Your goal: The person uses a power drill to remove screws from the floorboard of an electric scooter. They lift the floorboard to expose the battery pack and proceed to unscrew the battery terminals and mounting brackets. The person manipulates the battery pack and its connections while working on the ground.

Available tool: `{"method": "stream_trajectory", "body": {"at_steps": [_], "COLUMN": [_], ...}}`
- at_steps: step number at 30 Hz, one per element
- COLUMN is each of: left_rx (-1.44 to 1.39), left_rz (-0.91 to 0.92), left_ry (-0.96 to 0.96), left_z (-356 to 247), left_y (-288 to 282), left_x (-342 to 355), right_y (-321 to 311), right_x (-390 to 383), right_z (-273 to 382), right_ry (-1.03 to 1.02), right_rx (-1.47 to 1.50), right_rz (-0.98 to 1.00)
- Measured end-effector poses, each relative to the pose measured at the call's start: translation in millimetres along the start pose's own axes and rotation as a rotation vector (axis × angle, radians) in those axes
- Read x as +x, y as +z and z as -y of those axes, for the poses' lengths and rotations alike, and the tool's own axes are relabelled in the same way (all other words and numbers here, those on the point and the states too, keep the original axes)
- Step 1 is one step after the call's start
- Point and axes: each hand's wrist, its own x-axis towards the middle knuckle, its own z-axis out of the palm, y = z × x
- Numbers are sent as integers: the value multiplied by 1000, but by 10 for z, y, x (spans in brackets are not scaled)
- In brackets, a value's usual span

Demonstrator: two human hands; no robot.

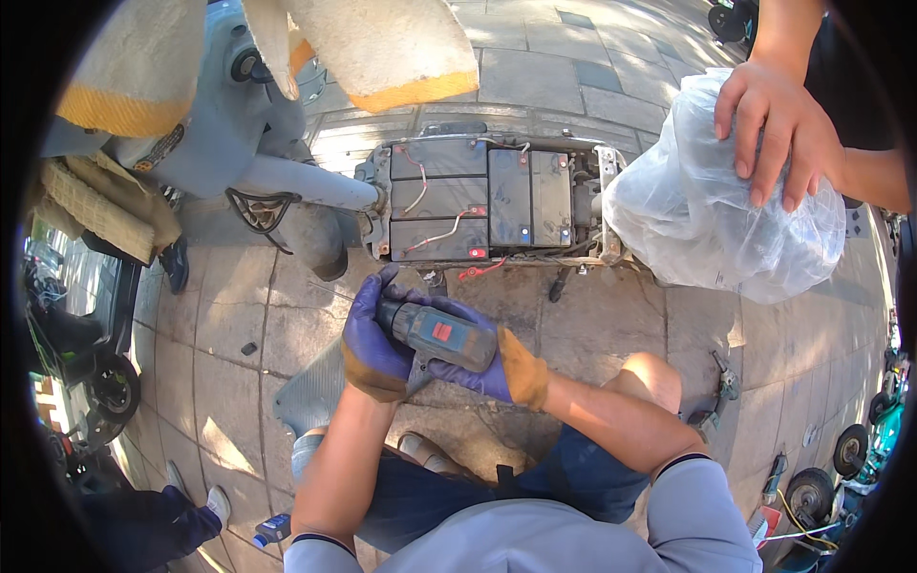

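While another person's hand rests spread on a bulky bundle in clear plastic over to the right, the seated worker has a cordless drill held between two purple gloves with tan cuffs. The left hand is wrapped around the drill's front end, near the chuck, and the right hand grasps the body from underneath and behind, with part of its fingers hidden from where I stand. The drill sits above the worker's lap, nose to the left, its thin bit reaching out past the left glove. Just beyond the hands, well within reach but apart from the tool, an open scooter frame holds a pack of dark batteries joined by pale wires with red terminal pieces; a red connector dangles at the near edge. Off to the left stands the grey-blue scooter front, with cream padded covers hanging over it. A ribbed grey mat lies on the paving by the worker's left forearm, a second power tool lies off to the right, and a blue bottle lies near the left elbow.
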Motion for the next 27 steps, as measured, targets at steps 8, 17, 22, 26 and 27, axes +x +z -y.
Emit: {"method": "stream_trajectory", "body": {"at_steps": [8,17,22,26,27], "left_rx": [50,677,2153,2157,2175], "left_rz": [-36,399,180,147,157], "left_ry": [-108,-111,438,297,225], "left_z": [43,23,-280,-395,-378], "left_y": [-69,335,324,26,48], "left_x": [32,34,322,638,654], "right_y": [-112,-621,-915,-986,-925], "right_x": [97,-73,-103,-54,-20], "right_z": [419,1132,1467,1606,1692], "right_ry": [82,146,248,249,309], "right_rx": [-230,-452,-342,-399,-453], "right_rz": [-142,-300,-635,-610,-586]}}
